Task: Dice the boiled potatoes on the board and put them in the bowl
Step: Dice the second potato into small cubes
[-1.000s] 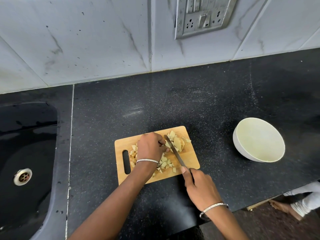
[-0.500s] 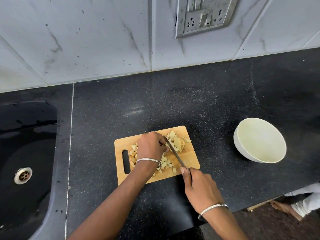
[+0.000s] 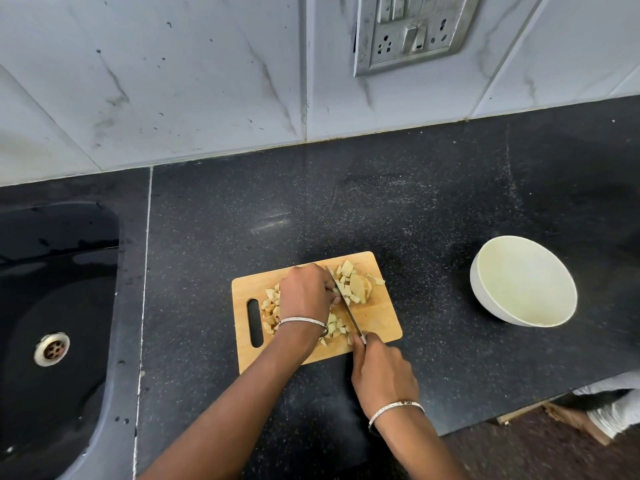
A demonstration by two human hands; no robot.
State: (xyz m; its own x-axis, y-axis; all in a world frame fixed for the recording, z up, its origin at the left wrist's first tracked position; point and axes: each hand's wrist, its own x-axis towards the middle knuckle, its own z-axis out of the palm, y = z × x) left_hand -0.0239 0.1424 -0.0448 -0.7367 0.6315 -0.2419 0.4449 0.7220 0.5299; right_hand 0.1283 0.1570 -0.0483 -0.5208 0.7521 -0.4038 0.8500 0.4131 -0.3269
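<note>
A small wooden cutting board (image 3: 379, 315) lies on the black counter. Pale potato dice (image 3: 270, 304) are scattered over it, and a larger sliced potato chunk (image 3: 358, 285) sits at its far right corner. My right hand (image 3: 382, 374) grips the handle of a knife (image 3: 346, 306), whose blade runs across the board beside the chunk. My left hand (image 3: 306, 294) is curled over potato pieces just left of the blade, with its fingertips hidden against the blade. A white bowl (image 3: 524, 280) stands empty on the counter to the right of the board.
A black sink (image 3: 52, 306) with a metal drain lies at the left. The tiled wall carries a socket plate (image 3: 412, 29) at the back. The counter's front edge runs near my right wrist, and a person's foot (image 3: 571, 420) shows on the floor below.
The knife blade and both hands have barely shifted. The blade stays on the potato beside my left fingers.
</note>
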